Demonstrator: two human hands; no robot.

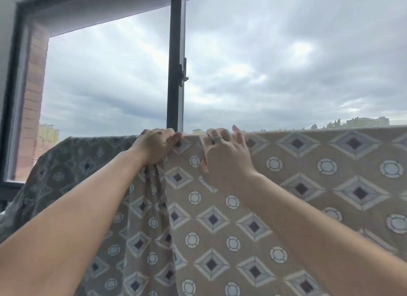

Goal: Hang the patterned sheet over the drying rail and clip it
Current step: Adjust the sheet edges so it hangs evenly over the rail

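Note:
The patterned sheet (308, 185), tan with grey diamonds and white circles, hangs across the frame, its top edge running level from the middle to the right. The rail under that edge is hidden by the cloth. My left hand (156, 146) is clenched on a bunched fold of the sheet at the top edge, with gathered cloth trailing down below it. My right hand (224, 157), wearing a ring, rests on the sheet beside it, fingers curled over the top edge. To the left the sheet's darker reverse side (72, 159) droops down. No clip is in view.
A dark window frame post (176, 60) with a latch stands directly behind the hands. A brick wall edge (33, 97) and window frame lie at the left. Cloudy sky and distant buildings (367, 121) show beyond.

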